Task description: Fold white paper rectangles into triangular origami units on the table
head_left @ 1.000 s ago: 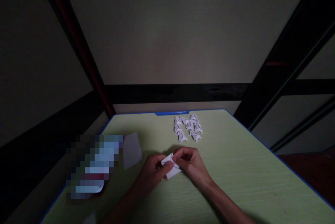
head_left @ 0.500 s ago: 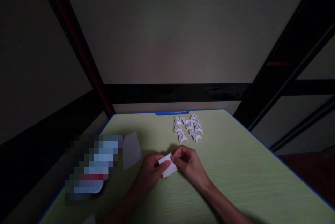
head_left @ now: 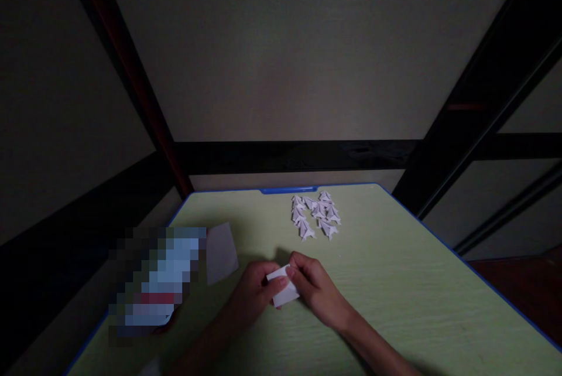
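Paper lies flat at about ten o'clock from my left hand (head_left: 251, 289): a loose grey-white sheet (head_left: 222, 253), thin and four-cornered, with one edge against a blurred-out patch that I cannot make out. The sheet is near that hand but not touching it. My left fingers (head_left: 276, 284) are closed in a pinch on the left end of a small folded paper (head_left: 283, 291), white, crisp-edged and roughly rectangular. It sits low in the middle foreground; whether it rests on the surface (head_left: 395, 288) I cannot tell. At three o'clock from it my right hand (head_left: 319, 288) meets it, fingers curled shut on the upper right corner, so both hands grip the same piece and nearly touch each other. The surface is pale green with a faint wood-like grain and a thin blue rim. At twelve to one o'clock from my hands, well apart and near the far edge, sits a cluster of little folded paper figures (head_left: 316, 215), white and pointed, packed close together.
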`<state>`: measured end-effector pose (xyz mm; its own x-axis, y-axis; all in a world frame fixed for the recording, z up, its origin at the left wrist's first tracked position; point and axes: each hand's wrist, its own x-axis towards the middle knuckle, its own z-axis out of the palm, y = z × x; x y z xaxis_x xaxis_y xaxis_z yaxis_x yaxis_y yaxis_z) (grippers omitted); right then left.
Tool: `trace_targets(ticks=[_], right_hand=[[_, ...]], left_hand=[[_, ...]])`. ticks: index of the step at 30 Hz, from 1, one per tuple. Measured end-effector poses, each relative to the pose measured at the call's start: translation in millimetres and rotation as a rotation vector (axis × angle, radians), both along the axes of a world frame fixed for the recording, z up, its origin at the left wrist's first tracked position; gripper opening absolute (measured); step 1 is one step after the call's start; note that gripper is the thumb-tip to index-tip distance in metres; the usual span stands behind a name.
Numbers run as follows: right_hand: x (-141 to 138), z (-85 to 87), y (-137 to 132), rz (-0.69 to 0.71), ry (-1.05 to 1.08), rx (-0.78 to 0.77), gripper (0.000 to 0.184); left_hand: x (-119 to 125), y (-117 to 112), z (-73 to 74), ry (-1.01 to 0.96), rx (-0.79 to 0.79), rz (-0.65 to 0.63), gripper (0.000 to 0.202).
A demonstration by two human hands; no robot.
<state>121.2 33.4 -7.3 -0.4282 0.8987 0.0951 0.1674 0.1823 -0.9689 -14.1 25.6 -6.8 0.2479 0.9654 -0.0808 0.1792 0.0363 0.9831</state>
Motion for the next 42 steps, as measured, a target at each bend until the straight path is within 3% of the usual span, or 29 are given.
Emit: trace_targets(ticks=[6, 10, 18, 24, 26, 30, 37, 42], right_hand=[[-3, -1.9, 0, -0.056, 0.174, -0.106, 0.027], [-6, -0.3, 1, -0.009, 0.265, -0.116, 0.024], [-5, -3.0, 9, -0.019, 0.41, -0.178, 0.028], [-2, -7.6, 13, -0.084, 0.536, -0.275, 0.031], [-2, -9.2, 14, -0.059, 0.532, -0.303, 0.031], [0, -9.6, 14, -0.02, 0.493, -0.32, 0.032], [0, -1.1, 12, -0.059, 0.338, -0.227, 0.031], [-1, -0.6, 10, -0.067, 0.261, -0.181, 0.031]], left_hand=[[4, -2, 1.5, -0.035, -0.006, 0.117, 0.029], [3, 0, 1.1, -0.061, -0.008, 0.175, 0.03], [3, 3, 0.0, -0.139, -0.014, 0.133, 0.036], [3, 4, 1.1, -0.113, 0.033, 0.137, 0.022], [2, 4, 1.4, -0.131, 0.051, 0.164, 0.017], [-1, 1, 5.5, -0.115, 0.141, 0.217, 0.028], [-4, -1, 14.3, 0.119, 0.365, 0.124, 0.015], [-1, 1, 11.6, 0.082, 0.309, 0.173, 0.01]])
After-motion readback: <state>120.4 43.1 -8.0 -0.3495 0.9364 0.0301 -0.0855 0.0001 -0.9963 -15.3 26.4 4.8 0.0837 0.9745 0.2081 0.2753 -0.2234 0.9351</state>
